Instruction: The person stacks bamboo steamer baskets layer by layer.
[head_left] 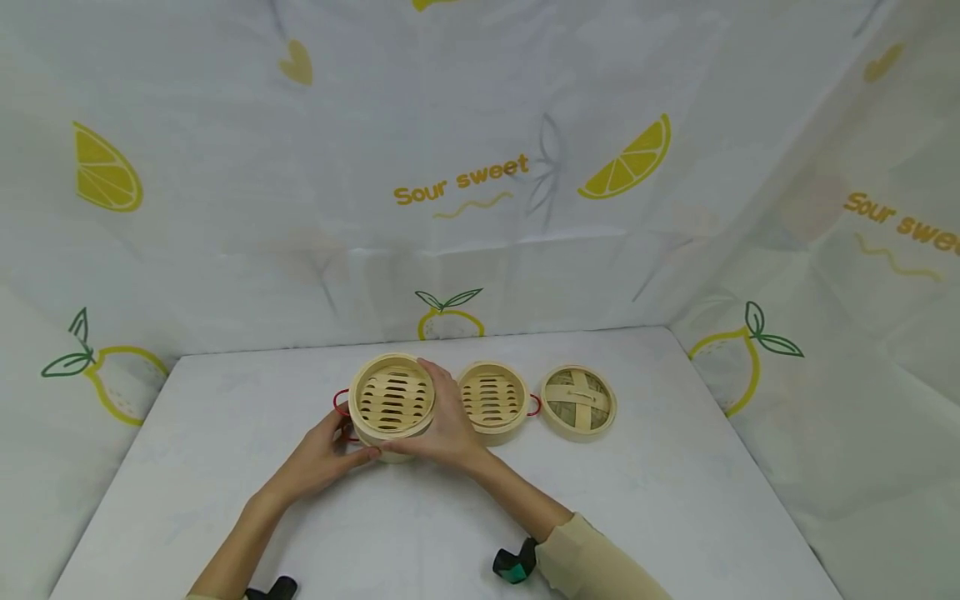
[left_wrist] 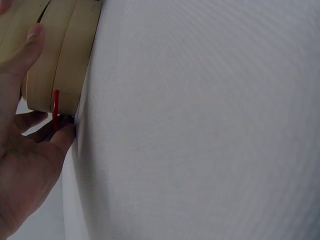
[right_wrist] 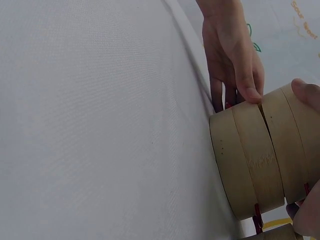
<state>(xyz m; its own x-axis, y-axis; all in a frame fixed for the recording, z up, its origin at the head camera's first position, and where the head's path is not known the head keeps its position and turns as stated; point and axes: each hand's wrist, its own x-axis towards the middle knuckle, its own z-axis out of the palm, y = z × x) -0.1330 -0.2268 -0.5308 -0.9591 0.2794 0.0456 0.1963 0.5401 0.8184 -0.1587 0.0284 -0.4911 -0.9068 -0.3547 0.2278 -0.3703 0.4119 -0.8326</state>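
Observation:
A round bamboo steamer basket (head_left: 393,398) with a slatted base and red handle sits on a second bamboo steamer basket (right_wrist: 250,160), which stands on the table. A narrow wedge-shaped gap shows between them at the near side, so the upper one tilts slightly. My right hand (head_left: 448,429) grips the upper basket, thumb at the near side and fingers round the right side. My left hand (head_left: 322,454) holds the lower basket at its left, thumb on the near wall and fingers beside its red handle (left_wrist: 56,107).
Right of the stack stands another slatted steamer basket (head_left: 492,400) with a red handle. Beyond it lies a woven bamboo lid (head_left: 578,402) with crossed strips. The white table (head_left: 645,508) is bordered by lemon-print cloth (head_left: 360,275) at the back and sides.

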